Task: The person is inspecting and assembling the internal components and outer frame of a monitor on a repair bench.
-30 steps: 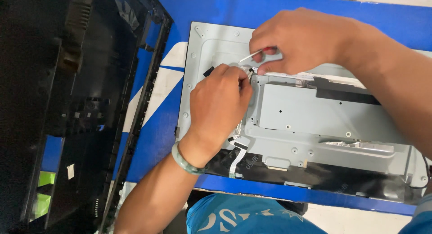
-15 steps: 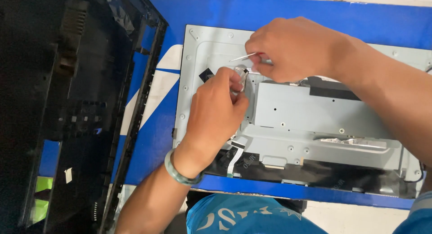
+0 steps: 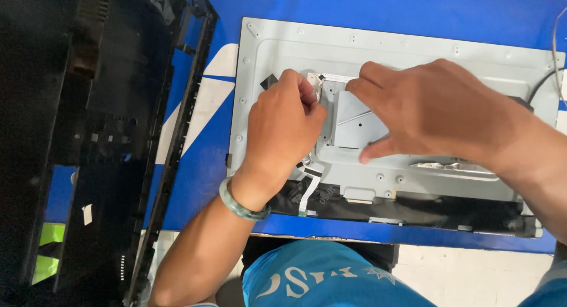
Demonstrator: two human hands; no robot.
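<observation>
The left hand [image 3: 283, 132] pinches a strip of silver tape [image 3: 319, 87] near the middle of the grey metal panel [image 3: 413, 53]. The right hand [image 3: 431, 115], just beside it, presses flat and open-fingered on the small metal cover plate [image 3: 348, 127]; the panel lies on the blue surface [image 3: 366, 5].

Pale grey sheet-metal back panel [image 3: 413, 53]: matt, smooth, stamped. Small grey metal shield plate [image 3: 354, 127]: brushed, dull. Black plastic rear cover [image 3: 88, 135]: matt, ribbed. Blue work mat [image 3: 354, 5]: smooth, slight sheen. Green stone-like bangle [image 3: 239, 203]: glossy.

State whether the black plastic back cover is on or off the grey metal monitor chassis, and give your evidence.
Off. The black back cover lies separately to the left on the blue surface, while the bare grey metal chassis is exposed under both hands.
</observation>
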